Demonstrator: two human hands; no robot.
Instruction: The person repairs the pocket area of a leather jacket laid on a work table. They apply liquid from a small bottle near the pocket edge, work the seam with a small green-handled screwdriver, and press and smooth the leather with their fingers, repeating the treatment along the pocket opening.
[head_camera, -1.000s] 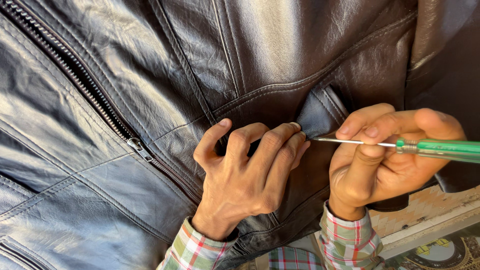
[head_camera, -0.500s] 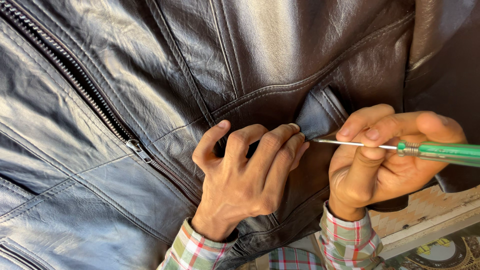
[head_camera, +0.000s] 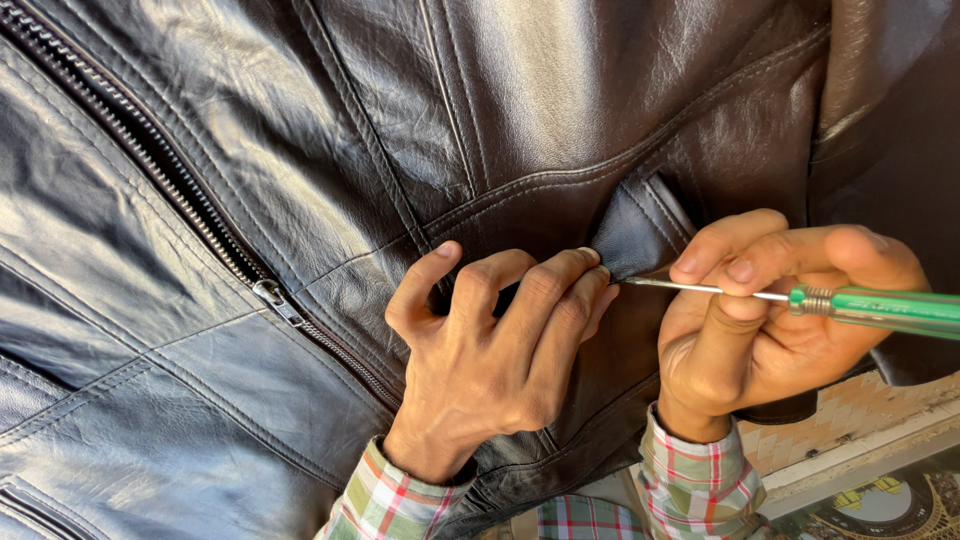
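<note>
Your left hand (head_camera: 500, 350) rests palm down on the dark brown, glossy leather jacket (head_camera: 300, 150), its fingers curled and bunched close together, the fingertips (head_camera: 590, 262) pressing into the leather right at a small folded flap of the same leather (head_camera: 635, 230) just under a curved stitched seam. Your right hand (head_camera: 770, 320) is closed around a thin metal awl with a translucent green plastic handle (head_camera: 880, 308): the thumb and the first two fingers pinch the bare steel shaft, while the handle sticks out to the right past the hand. The tool lies nearly level, and its fine tip sits at the lower edge of the flap, just beside the fingertips of your left hand; whether it touches the leather or slips under it cannot be told. The jacket fills almost the whole view, and its metal zipper (head_camera: 200, 220) runs slantwise from the upper left down toward your left wrist, with the pull partway along. Both wrists show red, green and white checked shirt cuffs (head_camera: 690, 480).
</note>
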